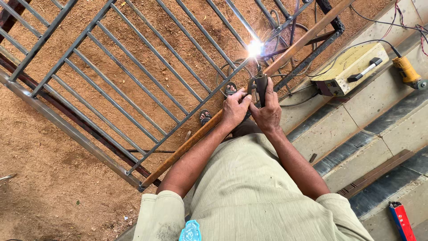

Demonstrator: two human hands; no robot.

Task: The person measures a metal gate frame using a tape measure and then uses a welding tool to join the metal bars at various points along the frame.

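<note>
Both my hands grip a dark welding electrode holder held upright in front of me. My left hand wraps its near side and my right hand closes on the handle. The rod tip meets a grey steel gate frame of parallel bars lying over the red dirt, where a bright white arc sparks at a bar joint. A rusty brown bar runs diagonally under my hands. My sandalled feet show below the frame.
A yellow-beige welding machine sits on concrete steps at right, with cables running to the frame. A yellow angle grinder lies beside it. A red tool rests at the lower right step. Cable loops lie under the bars.
</note>
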